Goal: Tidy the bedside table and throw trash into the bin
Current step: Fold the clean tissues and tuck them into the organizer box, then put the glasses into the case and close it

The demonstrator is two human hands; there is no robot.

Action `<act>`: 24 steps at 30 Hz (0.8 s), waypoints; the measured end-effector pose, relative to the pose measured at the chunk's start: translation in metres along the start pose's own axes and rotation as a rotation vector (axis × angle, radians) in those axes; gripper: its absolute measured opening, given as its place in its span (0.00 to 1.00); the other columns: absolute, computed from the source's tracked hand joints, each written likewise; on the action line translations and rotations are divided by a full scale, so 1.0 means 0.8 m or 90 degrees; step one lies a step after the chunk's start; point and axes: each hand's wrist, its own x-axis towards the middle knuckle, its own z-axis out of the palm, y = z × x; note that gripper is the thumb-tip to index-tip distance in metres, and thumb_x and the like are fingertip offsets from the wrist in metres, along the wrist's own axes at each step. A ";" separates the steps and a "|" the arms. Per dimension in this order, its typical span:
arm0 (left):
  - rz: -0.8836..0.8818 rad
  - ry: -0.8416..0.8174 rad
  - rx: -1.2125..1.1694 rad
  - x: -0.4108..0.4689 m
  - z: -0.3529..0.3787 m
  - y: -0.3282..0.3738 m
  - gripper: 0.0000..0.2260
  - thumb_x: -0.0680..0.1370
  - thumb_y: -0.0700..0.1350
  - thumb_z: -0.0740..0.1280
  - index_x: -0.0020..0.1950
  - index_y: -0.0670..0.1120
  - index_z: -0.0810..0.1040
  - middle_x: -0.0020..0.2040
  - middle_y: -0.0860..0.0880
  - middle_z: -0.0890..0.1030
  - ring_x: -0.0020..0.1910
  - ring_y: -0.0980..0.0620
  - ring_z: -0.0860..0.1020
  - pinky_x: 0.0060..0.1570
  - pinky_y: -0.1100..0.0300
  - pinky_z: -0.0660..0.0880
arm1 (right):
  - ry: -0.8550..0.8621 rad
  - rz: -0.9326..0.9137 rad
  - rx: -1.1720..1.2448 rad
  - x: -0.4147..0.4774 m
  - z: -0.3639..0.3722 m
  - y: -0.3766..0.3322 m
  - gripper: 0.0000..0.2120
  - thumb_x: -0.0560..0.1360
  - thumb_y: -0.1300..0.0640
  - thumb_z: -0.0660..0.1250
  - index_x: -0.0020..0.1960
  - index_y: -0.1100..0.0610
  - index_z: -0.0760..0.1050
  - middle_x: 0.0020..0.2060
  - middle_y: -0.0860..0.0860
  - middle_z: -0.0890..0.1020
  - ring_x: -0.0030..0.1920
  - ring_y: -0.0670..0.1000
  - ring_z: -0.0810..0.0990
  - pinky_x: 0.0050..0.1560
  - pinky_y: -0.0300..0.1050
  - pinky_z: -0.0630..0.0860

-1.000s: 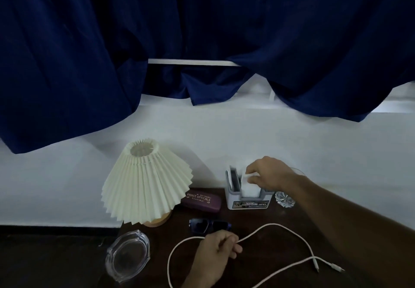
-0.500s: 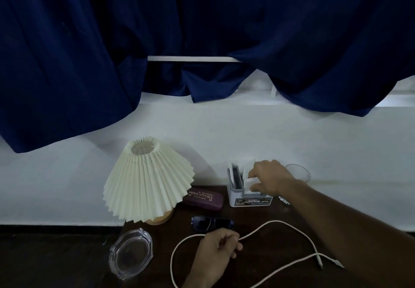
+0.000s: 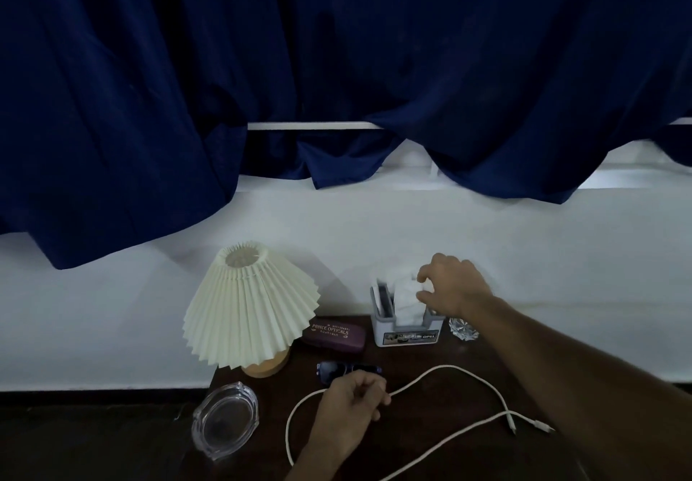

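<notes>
On the desk (image 3: pixel 423 420), the left hand (image 3: pixel 352 402) keeps its pinch on the white cable (image 3: pixel 468 375), unmoved. Further right, the right hand (image 3: pixel 455 285) has risen slightly, fingers curled round crumpled white paper (image 3: pixel 406 295) now poking from the grey holder (image 3: pixel 408 336); it is probably trash coming out.

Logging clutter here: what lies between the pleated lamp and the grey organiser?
Head view: a purple Prince Opticals glasses case lies flat between the pleated lamp and the grey organiser.
</notes>
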 end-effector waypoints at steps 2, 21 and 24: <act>0.006 0.028 -0.003 -0.007 -0.004 0.008 0.06 0.82 0.43 0.66 0.49 0.47 0.83 0.41 0.51 0.87 0.33 0.56 0.78 0.43 0.62 0.77 | 0.018 -0.003 0.011 -0.012 -0.008 -0.005 0.18 0.79 0.44 0.65 0.68 0.46 0.76 0.65 0.50 0.75 0.65 0.53 0.74 0.66 0.51 0.68; -0.109 0.246 -0.072 -0.034 -0.042 0.025 0.06 0.81 0.48 0.65 0.50 0.50 0.81 0.42 0.50 0.85 0.43 0.48 0.85 0.48 0.49 0.79 | -0.044 -0.085 0.113 -0.074 -0.004 -0.150 0.09 0.76 0.49 0.67 0.53 0.48 0.82 0.53 0.50 0.84 0.54 0.55 0.82 0.51 0.47 0.79; -0.132 0.243 -0.073 -0.018 -0.048 0.012 0.08 0.80 0.48 0.65 0.56 0.50 0.81 0.50 0.49 0.85 0.51 0.46 0.84 0.58 0.45 0.80 | -0.070 -0.065 0.128 -0.060 0.018 -0.162 0.09 0.76 0.49 0.67 0.53 0.48 0.82 0.52 0.49 0.84 0.53 0.54 0.83 0.52 0.48 0.80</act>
